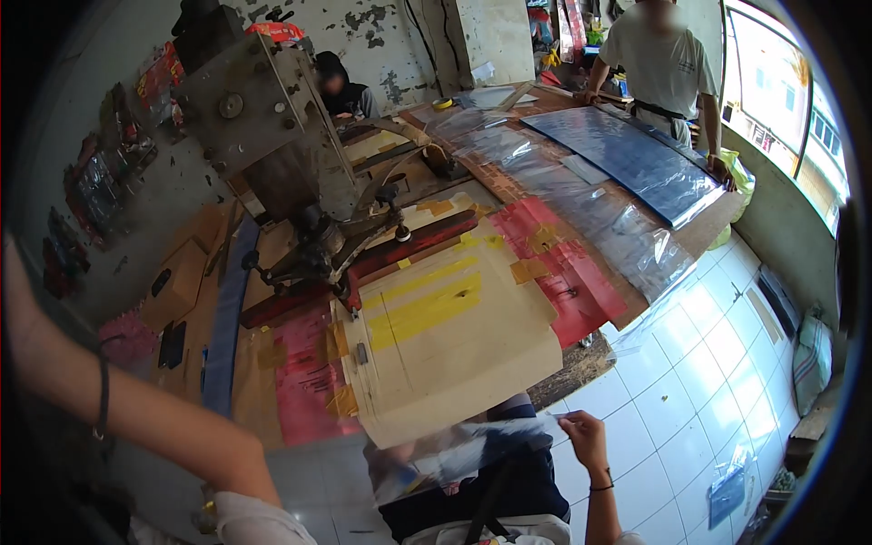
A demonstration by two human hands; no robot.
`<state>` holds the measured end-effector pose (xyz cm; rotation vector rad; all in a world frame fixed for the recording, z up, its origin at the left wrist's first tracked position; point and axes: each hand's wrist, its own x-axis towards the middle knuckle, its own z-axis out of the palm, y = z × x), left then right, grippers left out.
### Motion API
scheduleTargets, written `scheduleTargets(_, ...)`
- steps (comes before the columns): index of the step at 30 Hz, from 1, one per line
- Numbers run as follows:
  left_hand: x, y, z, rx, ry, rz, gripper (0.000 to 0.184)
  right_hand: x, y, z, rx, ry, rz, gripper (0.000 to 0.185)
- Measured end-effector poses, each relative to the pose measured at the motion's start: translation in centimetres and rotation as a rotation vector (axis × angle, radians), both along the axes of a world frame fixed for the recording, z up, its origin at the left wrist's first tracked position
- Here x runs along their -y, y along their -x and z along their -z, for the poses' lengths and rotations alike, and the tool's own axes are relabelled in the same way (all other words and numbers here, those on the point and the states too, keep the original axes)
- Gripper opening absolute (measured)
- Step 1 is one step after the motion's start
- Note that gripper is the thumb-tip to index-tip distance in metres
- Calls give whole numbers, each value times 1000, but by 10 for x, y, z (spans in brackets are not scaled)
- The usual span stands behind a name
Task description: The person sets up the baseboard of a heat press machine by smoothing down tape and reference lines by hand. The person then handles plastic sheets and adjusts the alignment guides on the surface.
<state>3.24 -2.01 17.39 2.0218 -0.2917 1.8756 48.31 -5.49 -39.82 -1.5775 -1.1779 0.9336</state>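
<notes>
My right hand (588, 440), a dark band at its wrist, pinches the corner of a clear plastic sheet (468, 451). The sheet stretches leftward over my lap, below the table's near edge. My left hand (34, 331) reaches up at the far left; its fingers lie beyond the dark rim of the view, so its hold is hidden. Ahead of me a cream board (463, 354) with yellow tape strips lies on the table, overhanging its front edge. Red sheets (563, 272) flank the board. Above it stands a grey metal machine (241, 113) with a dark red bar (413, 247).
A person (658, 73) stands at the far end by a dark blue sheet (627, 154); another person (345, 91) sits behind the machine. Plastic film (536, 163) covers the far table. A phone (173, 345) lies left. White tiles (672, 381) and a sack (813, 359) are right.
</notes>
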Motion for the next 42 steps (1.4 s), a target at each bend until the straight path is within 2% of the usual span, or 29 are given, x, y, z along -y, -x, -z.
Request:
scheduleTargets(1, -13, -14, 4, 0, 35, 1, 31, 1, -10, -7, -13, -32, 26, 15)
scheduleTargets(3, -42, -40, 12, -3, 116, 2, 33, 4, -36, 15, -231, -61, 81, 15)
scheduleTargets(5, -80, -33, 8, -63, 242, 165, 31, 10, -57, 19, -462, -104, 134, 16)
scheduleTargets(7, -118, -27, 4, -127, 365, 325, 35, 18, -73, 18, -525, -96, 232, 19)
scheduleTargets(10, -164, -85, 26, -389, 468, 514, 39, 35, -98, 36, -569, -93, 424, 22)
scheduleTargets(12, -192, -110, 36, -275, 507, 346, 34, 46, -115, 50, -606, -89, 549, 18)
scheduleTargets(13, -198, -134, 45, -269, 594, 397, 28, 53, -128, 65, -653, -113, 572, 18)
scheduleTargets(16, -193, -235, 89, -30, 548, 87, 20, 77, -151, 87, -664, -62, 679, 23)
scheduleTargets(18, -211, -263, 100, -82, 668, 88, 18, 87, -154, 80, -650, -39, 794, 27)
scheduleTargets(19, -239, -263, 105, -179, 659, 177, 26, 91, -155, 75, -643, -24, 849, 29)
scheduleTargets(24, -285, -303, 120, -103, 732, 173, 21, 126, -182, 67, -627, -27, 829, 30)
scheduleTargets(27, -310, -312, 110, -26, 708, 194, 20, 129, -182, 42, -598, -50, 847, 28)
scheduleTargets(30, -375, -317, 98, 71, 768, 199, 22, 124, -183, 2, -580, -99, 865, 25)
scheduleTargets(33, -412, -332, 105, 46, 842, -39, 46, 114, -181, -36, -583, -179, 892, 24)
scheduleTargets(36, -419, -344, 145, -126, 862, -1157, 79, 96, -179, -58, -584, -265, 951, 22)
scheduleTargets(38, -444, -353, 204, -134, 576, -1242, 85, 83, -177, -69, -574, -315, 997, 21)
scheduleTargets(39, -429, -363, 229, -385, 550, -1299, 73, 79, -168, -87, -560, -262, 983, 21)
scheduleTargets(40, -423, -367, 255, -653, 521, -1218, 69, 76, -166, -89, -553, -266, 980, 22)
scheduleTargets(41, -420, -378, 286, -772, 550, -1142, 68, 74, -166, -91, -540, -263, 975, 22)
scheduleTargets(42, -422, -388, 317, -855, 624, -1088, 73, 73, -167, -92, -525, -252, 968, 23)
